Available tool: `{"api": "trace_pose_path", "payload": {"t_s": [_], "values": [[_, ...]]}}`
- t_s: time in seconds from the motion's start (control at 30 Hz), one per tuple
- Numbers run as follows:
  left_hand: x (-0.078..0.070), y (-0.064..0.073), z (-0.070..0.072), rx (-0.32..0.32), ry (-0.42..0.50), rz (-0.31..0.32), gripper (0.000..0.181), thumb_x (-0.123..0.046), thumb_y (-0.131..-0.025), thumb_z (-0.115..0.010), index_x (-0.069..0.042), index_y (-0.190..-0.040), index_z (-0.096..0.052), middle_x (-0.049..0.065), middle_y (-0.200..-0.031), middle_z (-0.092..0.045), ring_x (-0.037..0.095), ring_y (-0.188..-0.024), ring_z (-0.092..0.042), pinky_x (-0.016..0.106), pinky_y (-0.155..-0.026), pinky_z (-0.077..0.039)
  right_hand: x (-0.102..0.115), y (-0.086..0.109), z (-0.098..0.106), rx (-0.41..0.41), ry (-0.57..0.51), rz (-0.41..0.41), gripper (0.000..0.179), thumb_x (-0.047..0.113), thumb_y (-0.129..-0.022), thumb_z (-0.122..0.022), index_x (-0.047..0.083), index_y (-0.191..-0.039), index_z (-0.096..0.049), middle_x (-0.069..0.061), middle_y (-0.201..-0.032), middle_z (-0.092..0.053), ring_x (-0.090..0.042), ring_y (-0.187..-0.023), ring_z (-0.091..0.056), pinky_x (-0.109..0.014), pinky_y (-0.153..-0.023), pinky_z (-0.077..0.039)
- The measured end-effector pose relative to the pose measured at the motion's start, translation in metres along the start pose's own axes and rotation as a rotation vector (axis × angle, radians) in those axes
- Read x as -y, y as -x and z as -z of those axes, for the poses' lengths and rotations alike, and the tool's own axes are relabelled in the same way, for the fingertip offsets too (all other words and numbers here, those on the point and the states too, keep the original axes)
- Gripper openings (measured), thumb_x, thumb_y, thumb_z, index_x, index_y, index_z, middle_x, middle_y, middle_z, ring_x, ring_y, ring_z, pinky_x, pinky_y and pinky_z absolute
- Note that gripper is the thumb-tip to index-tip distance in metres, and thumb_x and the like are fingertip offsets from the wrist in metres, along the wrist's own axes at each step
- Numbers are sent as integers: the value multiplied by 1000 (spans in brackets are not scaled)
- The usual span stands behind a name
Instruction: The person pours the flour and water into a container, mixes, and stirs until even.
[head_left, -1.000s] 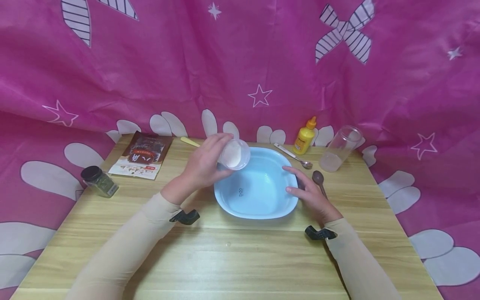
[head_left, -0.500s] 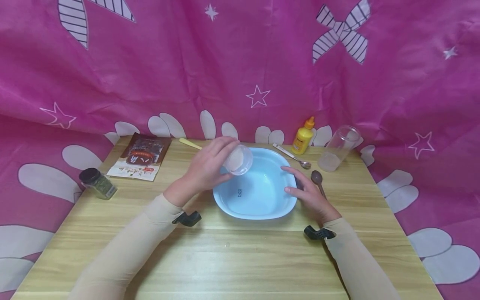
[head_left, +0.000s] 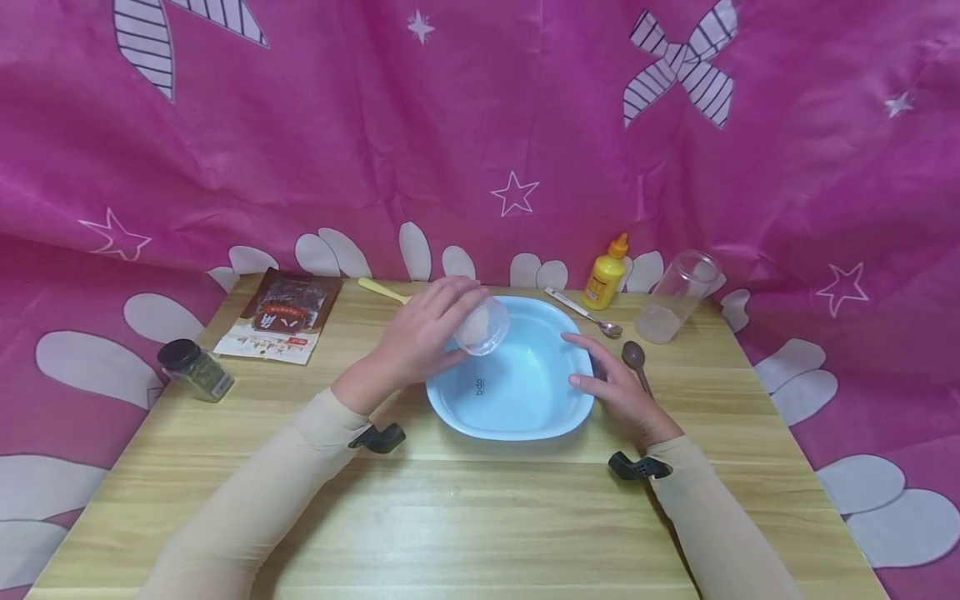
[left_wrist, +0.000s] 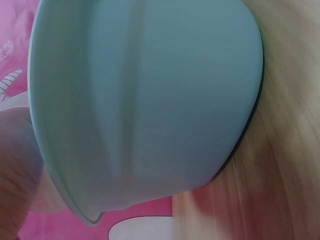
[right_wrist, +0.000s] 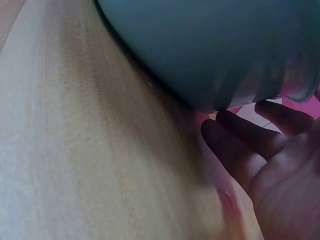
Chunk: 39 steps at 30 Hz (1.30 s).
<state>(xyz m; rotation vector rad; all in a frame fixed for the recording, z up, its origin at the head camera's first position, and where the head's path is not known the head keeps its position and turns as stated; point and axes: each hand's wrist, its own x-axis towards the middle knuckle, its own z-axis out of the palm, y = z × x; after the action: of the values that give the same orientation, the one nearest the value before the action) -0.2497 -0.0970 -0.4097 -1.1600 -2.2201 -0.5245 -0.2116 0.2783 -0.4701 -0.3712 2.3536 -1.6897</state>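
In the head view my left hand (head_left: 420,333) grips a small clear plastic cup (head_left: 482,329) from its left side. The cup is tipped to the right over the left part of a light blue basin (head_left: 528,400), its mouth facing into the basin, with something whitish inside. My right hand (head_left: 618,387) holds the basin's right side, thumb and index finger over the rim. The right wrist view shows the other fingers (right_wrist: 235,150) of that hand against the basin's outer wall (right_wrist: 200,45). In the left wrist view, the basin's outer wall (left_wrist: 165,100) hides most of the cup.
Behind the basin lie a metal spoon (head_left: 585,312) and a yellow handle (head_left: 381,289). A yellow bottle (head_left: 606,273), a clear tumbler (head_left: 675,298) and a dark spoon (head_left: 636,360) are at the right. A brown packet (head_left: 281,317) and a black-lidded jar (head_left: 197,370) occupy the left.
My left hand has moved slightly right and down, tilting the cup further over the basin. Less white shows inside the cup. My right hand stays on the basin's rim.
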Motion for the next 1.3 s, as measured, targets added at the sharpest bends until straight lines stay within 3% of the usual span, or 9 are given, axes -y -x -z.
{"api": "trace_pose_path", "payload": {"t_s": [0.33,0.67,1.07,1.3], "values": [[-3,-2,-6,16,-37,-42,95,-17,-78,-104,-9,-158,-53,17,-156,-58,41,-149,-51,57,-124,-48,-4,1,3,6,30,17,65,31,-108,-71,30,-168,-48,-2,-184,-25,-38,-170,-18,-68,-133,-24],[-4,0,-9,33,-73,-69,93,-16,-79,-102,-10,-158,-53,19,-157,-58,41,-150,-50,57,-125,-48,-3,2,1,10,9,-4,65,34,-107,-71,34,-168,-48,1,-183,-26,-35,-171,-18,-69,-134,-21],[-3,-8,-13,49,-119,-133,85,-16,-86,-97,-10,-159,-54,20,-156,-59,41,-149,-51,54,-129,-44,-4,0,1,1,7,-1,64,32,-108,-71,34,-168,-48,0,-183,-26,-37,-170,-21,-68,-133,-25],[-3,-10,-11,70,-151,-145,83,-17,-88,-95,-10,-160,-54,19,-157,-59,40,-151,-50,52,-131,-40,-4,-2,1,8,-7,2,65,33,-108,-71,33,-168,-48,1,-184,-25,-35,-171,-17,-69,-134,-21]]}}
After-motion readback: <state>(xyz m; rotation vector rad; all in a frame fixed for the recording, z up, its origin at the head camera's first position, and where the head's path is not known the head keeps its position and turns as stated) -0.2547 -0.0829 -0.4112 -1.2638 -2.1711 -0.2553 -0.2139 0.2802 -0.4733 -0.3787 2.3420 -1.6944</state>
